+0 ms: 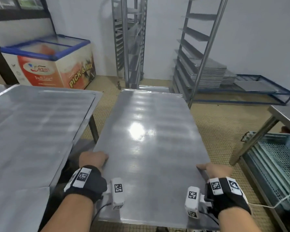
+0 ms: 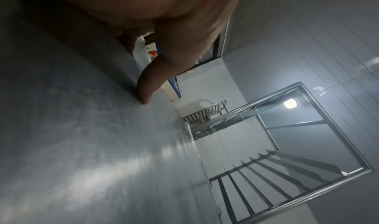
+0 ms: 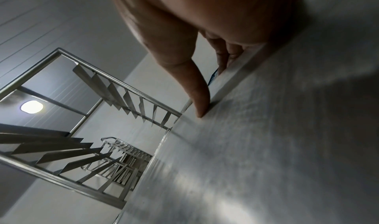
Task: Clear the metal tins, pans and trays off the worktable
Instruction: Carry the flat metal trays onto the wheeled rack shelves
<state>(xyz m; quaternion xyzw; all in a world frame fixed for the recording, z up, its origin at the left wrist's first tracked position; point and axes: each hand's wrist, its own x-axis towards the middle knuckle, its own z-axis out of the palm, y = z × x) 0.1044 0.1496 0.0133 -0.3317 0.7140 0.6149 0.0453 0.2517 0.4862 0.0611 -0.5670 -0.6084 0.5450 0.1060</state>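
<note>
I carry a large flat metal tray [image 1: 149, 139] level in front of me, above the tiled floor. My left hand [image 1: 93, 159] grips its left long edge, thumb on top and fingers under the rim. My right hand [image 1: 218, 169] grips the right long edge the same way. In the left wrist view my left thumb [image 2: 149, 88] presses on the tray's surface [image 2: 92, 146]. The right wrist view shows my right thumb [image 3: 198, 96] on the tray [image 3: 266, 146], other fingers curled below the rim.
To my left stands a worktable [image 1: 32, 131] under flat metal sheets. Ahead are two tall tray racks [image 1: 129, 42] [image 1: 199, 52], a stack of trays [image 1: 209, 74] on a low blue frame, and a chest freezer [image 1: 54, 62]. Another steel table [image 1: 286, 118] with a blue crate [image 1: 278, 158] underneath is on the right.
</note>
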